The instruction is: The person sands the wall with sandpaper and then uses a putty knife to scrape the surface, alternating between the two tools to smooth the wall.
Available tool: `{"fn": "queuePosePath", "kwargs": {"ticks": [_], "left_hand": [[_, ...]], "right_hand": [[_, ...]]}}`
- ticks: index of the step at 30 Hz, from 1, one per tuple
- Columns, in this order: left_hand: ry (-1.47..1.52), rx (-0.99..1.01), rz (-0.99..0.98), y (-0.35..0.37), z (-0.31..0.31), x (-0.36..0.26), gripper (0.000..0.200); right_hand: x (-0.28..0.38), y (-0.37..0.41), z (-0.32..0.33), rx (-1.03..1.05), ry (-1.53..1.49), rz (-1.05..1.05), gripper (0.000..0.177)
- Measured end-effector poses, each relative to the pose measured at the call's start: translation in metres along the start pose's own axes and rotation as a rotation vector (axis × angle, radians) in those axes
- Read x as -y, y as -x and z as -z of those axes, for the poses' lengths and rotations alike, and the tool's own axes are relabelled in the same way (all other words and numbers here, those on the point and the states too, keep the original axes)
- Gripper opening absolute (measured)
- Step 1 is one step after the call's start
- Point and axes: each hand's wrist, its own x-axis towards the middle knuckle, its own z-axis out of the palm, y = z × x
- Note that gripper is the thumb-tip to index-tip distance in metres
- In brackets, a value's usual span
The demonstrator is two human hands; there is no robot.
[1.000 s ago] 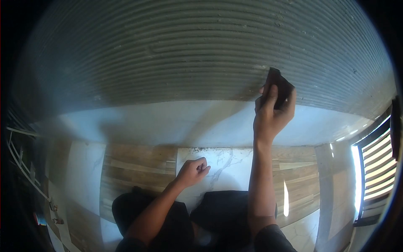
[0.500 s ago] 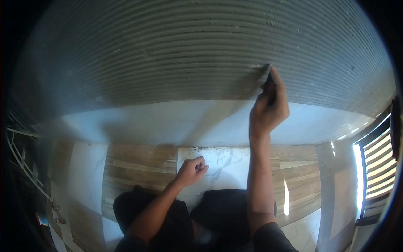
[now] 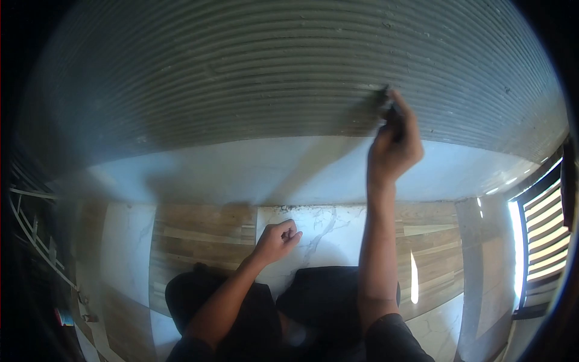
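My right hand (image 3: 396,148) is raised to a grey wall with long horizontal ridges (image 3: 253,78). Its fingers are closed round a small dark tool (image 3: 386,99), whose tip is at the ridged surface. The palm and fingers cover most of the tool, so its exact kind does not show. Lower down, my left hand (image 3: 278,241) is curled into a loose fist above a white marbled floor tile (image 3: 332,232). Nothing shows between its fingers.
Below the ridges runs a smooth pale wall band (image 3: 241,172). Wood-patterned tiles (image 3: 428,235) flank the marbled one, and my knees (image 3: 332,295) are close in front. A slatted window (image 3: 546,232) is at the right; curved metal bars (image 3: 36,235) stand at the left.
My right hand has shifted slightly to the right, and the tool's tip sits a little higher on the ridges. My left hand keeps its fist, nearly in the same place.
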Motion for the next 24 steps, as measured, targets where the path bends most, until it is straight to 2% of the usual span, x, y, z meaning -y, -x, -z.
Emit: {"fn": "queuePosePath", "kwargs": {"ticks": [3,7,10,13,14,18,21,24], "left_hand": [[0.023,-0.032,-0.019,-0.001,-0.001,-0.003,0.028],[-0.023,-0.007,0.013,0.001,-0.003,0.000,0.027],[0.016,-0.022,-0.020,0.003,0.001,-0.005,0.029],[0.010,-0.004,-0.004,0.001,0.000,-0.007,0.029],[0.012,0.003,0.000,0.001,-0.002,-0.009,0.029],[-0.007,-0.007,-0.033,0.003,0.003,-0.010,0.028],[-0.013,-0.005,-0.045,0.001,-0.001,-0.010,0.028],[-0.030,0.008,-0.047,0.002,-0.005,-0.010,0.028]], "right_hand": [[0.013,0.005,-0.007,0.001,0.021,-0.076,0.052],[0.017,0.008,-0.012,0.079,0.051,0.082,0.054],[0.009,-0.001,-0.003,-0.023,0.012,-0.072,0.051],[0.023,0.007,-0.011,0.041,0.072,0.044,0.049],[0.024,0.008,-0.012,0.067,0.087,0.003,0.049],[0.001,-0.001,-0.001,-0.006,0.054,0.031,0.050],[0.013,0.007,-0.007,0.045,0.008,-0.038,0.053],[0.027,0.013,-0.013,0.120,0.059,-0.004,0.052]]}}
